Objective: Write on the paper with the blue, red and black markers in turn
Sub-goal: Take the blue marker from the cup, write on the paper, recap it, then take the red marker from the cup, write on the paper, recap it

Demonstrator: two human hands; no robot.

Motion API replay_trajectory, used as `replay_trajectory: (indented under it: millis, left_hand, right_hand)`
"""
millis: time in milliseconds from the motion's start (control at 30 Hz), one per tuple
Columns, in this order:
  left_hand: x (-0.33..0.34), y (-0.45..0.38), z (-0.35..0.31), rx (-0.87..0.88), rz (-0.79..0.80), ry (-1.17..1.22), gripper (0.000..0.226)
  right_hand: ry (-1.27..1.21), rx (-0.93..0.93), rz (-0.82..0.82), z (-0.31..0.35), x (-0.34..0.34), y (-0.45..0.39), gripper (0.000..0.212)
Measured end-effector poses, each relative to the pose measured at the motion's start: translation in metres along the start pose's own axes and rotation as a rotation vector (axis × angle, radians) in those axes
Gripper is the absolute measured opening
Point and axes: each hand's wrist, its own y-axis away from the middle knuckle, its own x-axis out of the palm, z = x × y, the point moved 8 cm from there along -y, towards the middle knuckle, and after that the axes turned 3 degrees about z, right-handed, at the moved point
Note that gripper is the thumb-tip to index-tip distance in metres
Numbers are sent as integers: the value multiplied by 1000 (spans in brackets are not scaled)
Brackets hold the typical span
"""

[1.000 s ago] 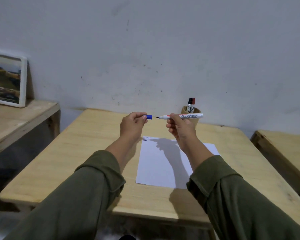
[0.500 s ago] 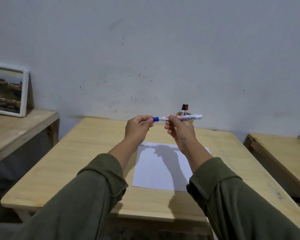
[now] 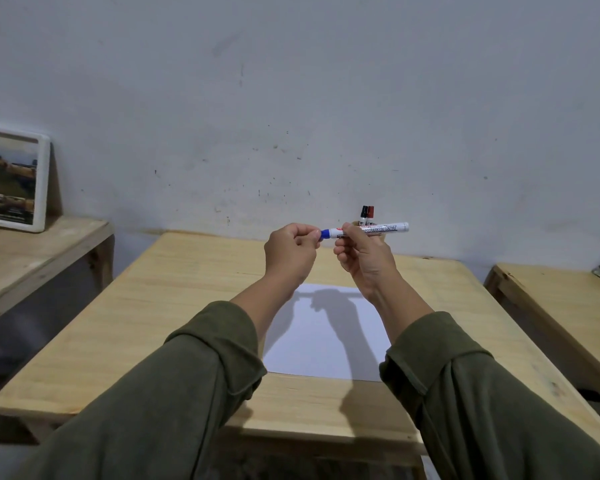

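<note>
Blue-capped white marker (image 3: 368, 230) is held level above the white paper (image 3: 326, 337) on the wooden bench (image 3: 174, 306), right hand (image 3: 364, 258) gripping its barrel, left hand (image 3: 290, 252) pinching the blue cap (image 3: 325, 233), probably for capping.

surface: wooden table (image 3: 174, 306) | on it: white paper (image 3: 326, 341), marker holder (image 3: 381, 237)

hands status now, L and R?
Left hand: closed on the blue cap.
Right hand: closed, holding the blue marker barrel.
</note>
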Motion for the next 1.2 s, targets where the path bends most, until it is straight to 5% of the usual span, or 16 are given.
replay_trajectory:
  millis: [267, 400, 533, 667, 900, 1200]
  left_hand:
    - [1, -3, 5, -10, -89, -68, 14]
    - [-4, -13, -11, 64, -107, -166, 17]
    - [0, -23, -26, 122, -81, -226, 17]
    - [22, -28, -40, 183, -3, -223, 17]
    - [58, -51, -42, 187, 93, -133, 30]
    - [117, -100, 36, 0, 357, -374, 102]
  right_hand:
    - [217, -11, -110, -2, -7, -9, 14]
    - [503, -117, -355, 7, -25, -11, 60]
    - [903, -320, -351, 25, -19, -4, 55]
    - [1255, -319, -284, 34, -12, -12, 32]
    - [1096, -277, -343, 51, -42, -42, 26]
    - [915, -361, -423, 84, -74, -96, 22]
